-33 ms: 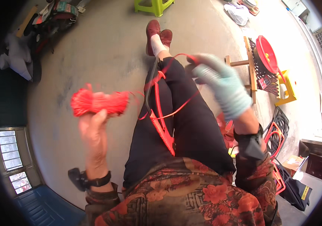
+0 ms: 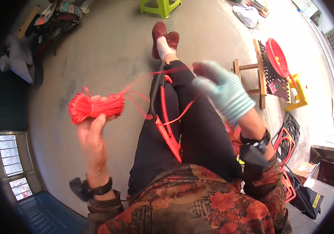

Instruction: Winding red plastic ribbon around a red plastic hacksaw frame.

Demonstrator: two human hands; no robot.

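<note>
My left hand (image 2: 93,136), bare, is closed around a bundle of bright red cord (image 2: 106,105) at the left of my legs. From the bundle a loose strand runs across to the right. On my lap lies a narrow black frame (image 2: 157,87), one part of it closely wrapped in red cord (image 2: 168,136). My right hand (image 2: 225,91) wears a pale green-and-white striped glove with the fingertips uncovered. It is raised over my right knee, and red strands lead to its fingers. Motion blurs those fingertips, so the exact pinch is unclear.
A green stool (image 2: 161,7) stands beyond my feet. At the right are a wooden frame (image 2: 258,74), a red basket (image 2: 278,58) and a yellow stool (image 2: 300,93). Black-and-red frames (image 2: 288,142) lean nearer me, beside a black bag (image 2: 305,195).
My left hand and the cord bundle have shifted slightly left and a little down. My right hand stays over the knee, with its fingers turned differently. The strands have swung into new curves.
</note>
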